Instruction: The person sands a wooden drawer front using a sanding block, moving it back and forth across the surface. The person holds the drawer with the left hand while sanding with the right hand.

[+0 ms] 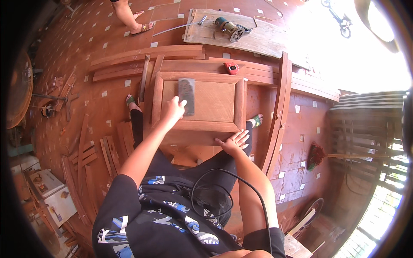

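Note:
In front of me lies a framed wooden panel [215, 101], with a raised border of reddish wood around a lighter flat middle. My left hand [175, 109] is closed on the edge of a flat, dark grey rectangular piece [186, 91], which rests on the left part of the panel. It looks like sandpaper or a sanding pad; its exact kind I cannot make out. My right hand [234, 141] has its fingers spread and lies against the panel's near right corner, holding nothing. Below the near border a darker wooden side [189, 137] shows.
Long timber pieces [146, 53] lie beyond the panel, with a red tape measure [231, 68] on them. A power tool [232, 30] sits on a board [266, 36]. One long beam [279, 112] stands right. A person's leg [125, 17] is far left; a broom [316, 156] lies right.

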Available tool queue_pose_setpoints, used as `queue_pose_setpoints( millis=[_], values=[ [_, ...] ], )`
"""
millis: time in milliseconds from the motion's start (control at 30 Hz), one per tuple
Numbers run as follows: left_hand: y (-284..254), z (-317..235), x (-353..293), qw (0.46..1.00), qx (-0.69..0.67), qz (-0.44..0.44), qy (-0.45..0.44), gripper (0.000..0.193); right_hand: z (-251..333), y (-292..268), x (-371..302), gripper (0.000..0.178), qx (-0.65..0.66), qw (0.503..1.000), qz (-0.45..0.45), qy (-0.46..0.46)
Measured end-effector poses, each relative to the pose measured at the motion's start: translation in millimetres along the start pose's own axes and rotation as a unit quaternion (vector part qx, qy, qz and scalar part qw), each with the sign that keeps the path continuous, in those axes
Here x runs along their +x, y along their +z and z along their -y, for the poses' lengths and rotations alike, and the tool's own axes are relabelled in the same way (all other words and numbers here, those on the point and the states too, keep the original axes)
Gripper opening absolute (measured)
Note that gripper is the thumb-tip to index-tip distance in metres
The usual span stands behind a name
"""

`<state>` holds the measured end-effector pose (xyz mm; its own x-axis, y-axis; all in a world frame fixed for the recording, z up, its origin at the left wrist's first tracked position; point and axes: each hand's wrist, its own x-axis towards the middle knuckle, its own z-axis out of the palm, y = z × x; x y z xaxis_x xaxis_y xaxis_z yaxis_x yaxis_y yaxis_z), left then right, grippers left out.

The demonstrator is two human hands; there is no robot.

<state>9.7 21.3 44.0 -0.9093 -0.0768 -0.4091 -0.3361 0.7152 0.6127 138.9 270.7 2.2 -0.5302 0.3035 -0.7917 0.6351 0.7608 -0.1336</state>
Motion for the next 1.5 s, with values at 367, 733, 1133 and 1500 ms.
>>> queue_pose_setpoints(
  millis=[367,733,1133,1500],
  values=[
    [95.3,-81.9,0.3,0.989,0.094,0.021,0.115,0.033,-3.7,8.9,6.0,0.14,-0.021,1.0,-0.018,0.0],
    [59.0,-48.3,3.1,0.994,-0.046,0.082,0.053,0.031,-7.5,9.2,10.1,0.14,-0.012,1.0,-0.005,-0.001],
    [-65.3,81.5,7.3,0.997,-0.073,-0.013,-0.034,0.04,-5.2,7.0,6.8,0.141,-0.002,1.0,-0.014,-0.009],
    [-51.5,59.2,-10.7,0.998,0.02,-0.03,-0.06,0.038,-6.8,8.2,8.8,0.142,0.005,1.0,-0.018,-0.004]
  ],
)
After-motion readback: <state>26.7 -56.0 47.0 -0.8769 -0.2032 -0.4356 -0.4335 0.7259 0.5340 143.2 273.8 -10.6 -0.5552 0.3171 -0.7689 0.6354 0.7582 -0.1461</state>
